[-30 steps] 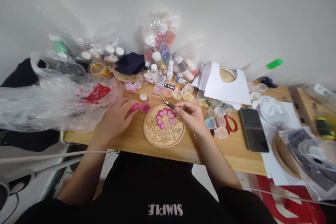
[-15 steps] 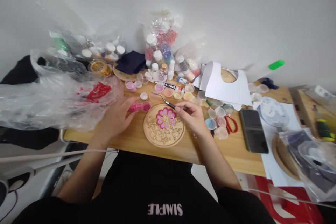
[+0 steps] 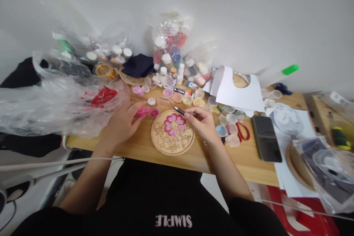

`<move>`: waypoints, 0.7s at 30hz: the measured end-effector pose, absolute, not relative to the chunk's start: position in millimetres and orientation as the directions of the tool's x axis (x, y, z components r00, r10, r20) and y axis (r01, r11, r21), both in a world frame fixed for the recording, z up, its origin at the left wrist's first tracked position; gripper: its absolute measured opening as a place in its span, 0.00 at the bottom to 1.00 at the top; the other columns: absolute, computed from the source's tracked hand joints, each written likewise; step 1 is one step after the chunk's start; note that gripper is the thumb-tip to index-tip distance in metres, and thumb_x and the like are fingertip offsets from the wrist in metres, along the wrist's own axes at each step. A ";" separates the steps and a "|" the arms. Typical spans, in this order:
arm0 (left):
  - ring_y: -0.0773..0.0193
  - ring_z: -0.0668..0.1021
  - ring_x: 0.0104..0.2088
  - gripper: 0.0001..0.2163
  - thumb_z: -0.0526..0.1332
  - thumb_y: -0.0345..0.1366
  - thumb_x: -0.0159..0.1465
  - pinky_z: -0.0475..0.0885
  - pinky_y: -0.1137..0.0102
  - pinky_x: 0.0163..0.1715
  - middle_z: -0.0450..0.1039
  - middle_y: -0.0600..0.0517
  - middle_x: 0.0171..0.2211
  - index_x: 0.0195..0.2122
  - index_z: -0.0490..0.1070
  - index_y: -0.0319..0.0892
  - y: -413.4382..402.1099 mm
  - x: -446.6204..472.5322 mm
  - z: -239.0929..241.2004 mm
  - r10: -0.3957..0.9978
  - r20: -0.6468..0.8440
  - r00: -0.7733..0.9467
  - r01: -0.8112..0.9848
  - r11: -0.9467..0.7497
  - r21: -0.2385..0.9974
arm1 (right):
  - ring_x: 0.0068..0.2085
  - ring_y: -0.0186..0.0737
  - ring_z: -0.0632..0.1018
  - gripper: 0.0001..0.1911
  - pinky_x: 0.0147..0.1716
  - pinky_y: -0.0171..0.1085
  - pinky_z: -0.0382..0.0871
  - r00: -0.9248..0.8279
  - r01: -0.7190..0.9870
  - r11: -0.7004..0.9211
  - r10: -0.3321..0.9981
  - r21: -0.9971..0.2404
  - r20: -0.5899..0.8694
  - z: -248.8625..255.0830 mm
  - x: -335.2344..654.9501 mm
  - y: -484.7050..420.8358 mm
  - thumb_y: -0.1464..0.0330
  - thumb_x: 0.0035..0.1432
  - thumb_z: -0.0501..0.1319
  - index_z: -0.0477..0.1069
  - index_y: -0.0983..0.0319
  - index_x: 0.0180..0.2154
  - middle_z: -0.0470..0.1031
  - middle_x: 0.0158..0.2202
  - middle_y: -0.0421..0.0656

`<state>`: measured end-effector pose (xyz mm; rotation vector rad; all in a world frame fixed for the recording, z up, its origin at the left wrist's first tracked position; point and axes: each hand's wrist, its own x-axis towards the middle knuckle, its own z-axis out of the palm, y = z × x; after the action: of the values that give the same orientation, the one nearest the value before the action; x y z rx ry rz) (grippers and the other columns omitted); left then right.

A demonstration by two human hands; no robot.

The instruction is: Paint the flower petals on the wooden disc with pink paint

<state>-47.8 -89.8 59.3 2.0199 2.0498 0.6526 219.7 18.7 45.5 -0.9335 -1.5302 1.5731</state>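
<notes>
A round wooden disc (image 3: 173,133) with a carved pattern and a pink and magenta flower at its top lies on the wooden table (image 3: 243,158) in front of me. My left hand (image 3: 121,123) is closed on a small magenta pot (image 3: 148,112), tipped on its side just left of the disc. My right hand (image 3: 203,121) pinches thin metal tweezers (image 3: 171,104), whose tips point up and left, above the disc's far rim.
Several small open pots and lids (image 3: 229,127), red-handled scissors (image 3: 243,131) and a black phone (image 3: 266,138) lie right of the disc. Crumpled clear plastic bags (image 3: 55,105) fill the left. Bags of bead jars (image 3: 168,49) stand by the wall. White paper (image 3: 238,90) lies behind.
</notes>
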 end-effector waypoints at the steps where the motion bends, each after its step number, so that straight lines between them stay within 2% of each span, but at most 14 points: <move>1: 0.43 0.80 0.57 0.17 0.57 0.37 0.70 0.77 0.48 0.58 0.78 0.43 0.55 0.59 0.70 0.49 -90.0 -47.2 59.7 0.983 0.173 -0.059 0.899 -0.023 0.437 | 0.27 0.36 0.75 0.16 0.27 0.37 0.69 -0.464 -0.014 -0.015 0.886 -1.000 -0.007 45.6 219.6 18.8 0.52 0.52 0.76 0.82 0.57 0.32 0.80 0.27 0.40; 5: 0.45 0.79 0.55 0.13 0.55 0.37 0.72 0.77 0.50 0.58 0.79 0.44 0.53 0.55 0.72 0.44 -90.4 -43.9 61.5 0.987 0.139 -0.081 0.893 0.010 0.450 | 0.26 0.36 0.75 0.17 0.26 0.37 0.68 -0.458 -0.017 -0.015 0.889 -1.000 -0.006 46.0 219.2 18.5 0.51 0.52 0.76 0.81 0.57 0.32 0.79 0.25 0.39; 7: 0.47 0.80 0.55 0.11 0.55 0.37 0.73 0.77 0.52 0.57 0.79 0.45 0.52 0.53 0.73 0.45 -90.3 -43.1 61.2 0.988 0.128 -0.081 0.882 0.012 0.471 | 0.26 0.36 0.75 0.16 0.26 0.36 0.68 -0.456 -0.019 -0.016 0.890 -1.000 -0.006 45.9 219.0 18.2 0.52 0.52 0.75 0.81 0.57 0.32 0.79 0.25 0.39; 12: 0.48 0.79 0.57 0.14 0.58 0.37 0.71 0.76 0.53 0.59 0.78 0.45 0.54 0.57 0.70 0.47 -89.1 -44.5 59.9 0.982 0.167 -0.087 0.865 -0.009 0.501 | 0.26 0.36 0.74 0.18 0.26 0.37 0.68 -0.462 0.010 -0.007 0.887 -1.000 -0.011 44.5 218.7 18.2 0.50 0.53 0.75 0.81 0.57 0.33 0.78 0.25 0.39; 16: 0.47 0.80 0.52 0.10 0.56 0.37 0.71 0.77 0.53 0.55 0.80 0.45 0.49 0.50 0.73 0.47 -88.1 -44.6 62.4 0.986 0.144 -0.079 0.868 -0.003 0.497 | 0.26 0.36 0.74 0.18 0.26 0.37 0.68 -0.459 0.027 0.006 0.888 -1.000 -0.007 44.2 218.8 18.6 0.50 0.53 0.74 0.81 0.58 0.33 0.78 0.25 0.39; 21: 0.48 0.81 0.54 0.12 0.61 0.42 0.69 0.77 0.53 0.58 0.80 0.46 0.53 0.52 0.72 0.49 -87.4 -43.1 59.8 0.968 0.159 -0.194 0.743 0.039 0.668 | 0.25 0.36 0.73 0.16 0.26 0.36 0.66 -0.448 0.019 -0.003 0.894 -1.000 -0.011 43.4 218.5 18.6 0.52 0.53 0.75 0.82 0.57 0.33 0.76 0.23 0.39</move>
<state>-43.1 -87.4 59.8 1.7346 1.9860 0.9291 218.5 18.6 43.4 -0.9710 -1.5539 1.5402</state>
